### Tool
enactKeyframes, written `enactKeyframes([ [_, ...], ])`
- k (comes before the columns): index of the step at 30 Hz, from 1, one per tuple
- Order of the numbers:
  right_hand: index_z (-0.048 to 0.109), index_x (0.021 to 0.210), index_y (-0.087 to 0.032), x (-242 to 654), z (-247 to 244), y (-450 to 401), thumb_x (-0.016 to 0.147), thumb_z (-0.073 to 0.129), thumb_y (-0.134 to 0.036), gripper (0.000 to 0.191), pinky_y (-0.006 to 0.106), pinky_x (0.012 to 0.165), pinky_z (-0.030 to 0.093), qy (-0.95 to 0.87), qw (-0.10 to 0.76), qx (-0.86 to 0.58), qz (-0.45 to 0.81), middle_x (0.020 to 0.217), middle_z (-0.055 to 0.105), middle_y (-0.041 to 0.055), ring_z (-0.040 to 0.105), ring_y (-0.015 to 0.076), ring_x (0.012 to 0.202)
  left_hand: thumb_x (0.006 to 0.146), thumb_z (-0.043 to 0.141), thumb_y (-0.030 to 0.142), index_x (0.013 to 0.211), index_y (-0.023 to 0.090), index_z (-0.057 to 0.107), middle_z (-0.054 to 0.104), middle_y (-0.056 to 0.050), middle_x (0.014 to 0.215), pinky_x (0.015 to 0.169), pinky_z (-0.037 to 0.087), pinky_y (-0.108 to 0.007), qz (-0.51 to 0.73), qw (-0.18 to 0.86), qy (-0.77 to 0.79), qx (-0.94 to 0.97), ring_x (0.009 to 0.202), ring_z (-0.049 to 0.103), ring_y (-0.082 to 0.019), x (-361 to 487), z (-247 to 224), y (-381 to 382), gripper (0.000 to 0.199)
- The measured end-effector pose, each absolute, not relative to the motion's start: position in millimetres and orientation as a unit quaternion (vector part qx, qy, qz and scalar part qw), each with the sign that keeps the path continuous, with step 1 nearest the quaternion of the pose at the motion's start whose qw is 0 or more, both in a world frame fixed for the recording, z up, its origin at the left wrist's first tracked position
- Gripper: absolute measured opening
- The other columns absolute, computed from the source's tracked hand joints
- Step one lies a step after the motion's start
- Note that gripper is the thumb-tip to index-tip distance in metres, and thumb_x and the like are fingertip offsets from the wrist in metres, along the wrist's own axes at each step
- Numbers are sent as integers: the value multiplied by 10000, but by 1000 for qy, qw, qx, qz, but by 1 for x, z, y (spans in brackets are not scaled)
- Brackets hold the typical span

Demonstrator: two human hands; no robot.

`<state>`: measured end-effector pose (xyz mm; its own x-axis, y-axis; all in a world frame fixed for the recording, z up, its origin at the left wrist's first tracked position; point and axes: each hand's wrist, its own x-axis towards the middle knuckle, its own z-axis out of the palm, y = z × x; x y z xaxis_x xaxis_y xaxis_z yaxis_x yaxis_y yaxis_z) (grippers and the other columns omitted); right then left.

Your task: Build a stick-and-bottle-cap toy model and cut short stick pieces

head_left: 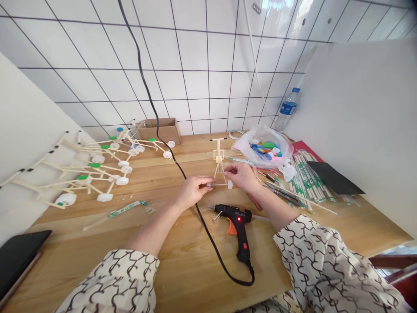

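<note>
A small tricycle model built of pale wooden sticks stands on the wooden table between my hands, with its black-tipped handlebar at the far end. My left hand pinches the near left corner of the model, by the end of its axle. There the fingertips mostly cover the left wheel. A white bottle-cap wheel shows at the right end of the axle. Just above it, my right hand has thumb and finger closed on the right side of the stick frame. Nearer to me lies a black glue gun, its red light lit.
Several similar stick tricycles crowd the left side, before a cardboard box. A black cable crosses the table. At right are a bag of bottle caps, scissors, wrapped sticks and a water bottle.
</note>
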<state>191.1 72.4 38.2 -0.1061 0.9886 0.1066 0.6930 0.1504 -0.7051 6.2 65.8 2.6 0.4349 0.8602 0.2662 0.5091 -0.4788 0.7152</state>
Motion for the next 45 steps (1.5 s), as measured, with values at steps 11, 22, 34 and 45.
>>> enactKeyframes([
  [11, 618, 688, -161, 207, 95, -10, 789, 518, -246, 166, 228, 551, 371, -770, 269, -564, 125, 674, 649, 20, 544, 110, 570, 728, 600, 145, 950, 193, 693, 696, -57, 990, 825, 478, -323, 336, 305, 419, 786, 905, 630, -198, 5, 0, 65, 245],
  [22, 593, 646, -178, 212, 45, -78, 828, 471, -466, 361, 268, 529, 343, -761, 23, -642, 96, 659, 667, 62, 623, 199, 608, 708, 609, 153, 934, 212, 702, 685, -54, 1043, 828, 486, -303, 325, 278, 427, 797, 950, 629, -197, 7, 0, 67, 251],
  [34, 617, 710, -169, 194, 34, -75, 795, 460, -382, 278, 284, 548, 376, -682, 5, -721, 123, 706, 687, 109, 650, 240, 661, 704, 616, 132, 936, 202, 702, 686, -60, 1040, 801, 492, -297, 319, 278, 430, 798, 912, 639, -196, 8, 5, 64, 257],
  [45, 605, 778, -148, 193, 36, -79, 766, 476, -418, 300, 320, 574, 402, -682, 3, -720, 130, 721, 686, 138, 655, 290, 689, 711, 603, 137, 943, 202, 699, 680, -67, 1053, 839, 474, -310, 320, 283, 424, 799, 952, 626, -198, 7, 2, 66, 259],
])
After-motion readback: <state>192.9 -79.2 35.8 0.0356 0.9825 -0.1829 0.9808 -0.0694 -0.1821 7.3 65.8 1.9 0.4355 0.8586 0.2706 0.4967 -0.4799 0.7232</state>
